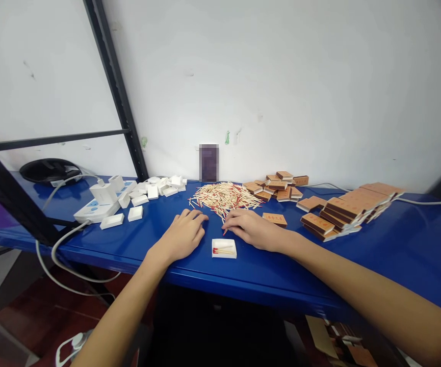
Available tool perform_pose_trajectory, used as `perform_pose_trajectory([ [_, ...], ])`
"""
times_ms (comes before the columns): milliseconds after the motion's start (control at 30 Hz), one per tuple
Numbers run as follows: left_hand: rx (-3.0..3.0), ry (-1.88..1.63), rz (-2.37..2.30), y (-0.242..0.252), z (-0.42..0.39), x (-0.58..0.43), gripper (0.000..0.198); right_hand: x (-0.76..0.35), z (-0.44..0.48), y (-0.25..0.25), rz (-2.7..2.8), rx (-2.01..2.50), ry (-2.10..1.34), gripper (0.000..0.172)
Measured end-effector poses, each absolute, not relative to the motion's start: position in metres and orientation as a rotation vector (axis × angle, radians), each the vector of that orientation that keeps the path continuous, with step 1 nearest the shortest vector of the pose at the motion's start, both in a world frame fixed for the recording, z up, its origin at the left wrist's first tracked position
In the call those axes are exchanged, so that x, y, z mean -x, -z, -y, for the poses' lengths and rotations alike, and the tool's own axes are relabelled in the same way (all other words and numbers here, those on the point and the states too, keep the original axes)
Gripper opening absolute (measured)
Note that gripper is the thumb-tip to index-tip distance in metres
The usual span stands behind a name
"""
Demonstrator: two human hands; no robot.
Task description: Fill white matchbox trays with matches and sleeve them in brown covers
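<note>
Your right hand point(253, 228): thumb and fingertips drawn together in pinch, apparently on thin red-tipped wooden match point(225, 232); most of stick hidden. Match should handle light, stiff, easily snapped; best hold likely mid-stick, light pressure. Match lies at your fingertips, just beyond small white rectangular open tray point(224, 256), on near side of loose heap of pale wooden matches point(226, 196). Your left hand point(184, 234): palm down on blue tabletop point(415, 244), fingers relaxed, nothing seen in grip.
</note>
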State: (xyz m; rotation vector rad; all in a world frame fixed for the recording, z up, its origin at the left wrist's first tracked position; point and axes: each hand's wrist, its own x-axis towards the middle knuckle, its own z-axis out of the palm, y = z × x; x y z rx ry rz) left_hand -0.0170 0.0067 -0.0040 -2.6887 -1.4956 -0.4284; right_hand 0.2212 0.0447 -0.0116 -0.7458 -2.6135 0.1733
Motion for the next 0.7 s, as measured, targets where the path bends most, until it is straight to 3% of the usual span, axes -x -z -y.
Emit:
perform_pose_trajectory([
  [367, 2.953, 0.686, 1.255, -0.001, -0.004, 0.012, 0.016, -0.214, -0.041, 0.016, 2.535, 0.769, -0.251, 0.018],
  [700, 2.921, 0.789, 1.242, 0.0, -0.005, 0.014, 0.021, -0.205, -0.034, 0.012, 2.363, 0.786, -0.339, 0.017],
])
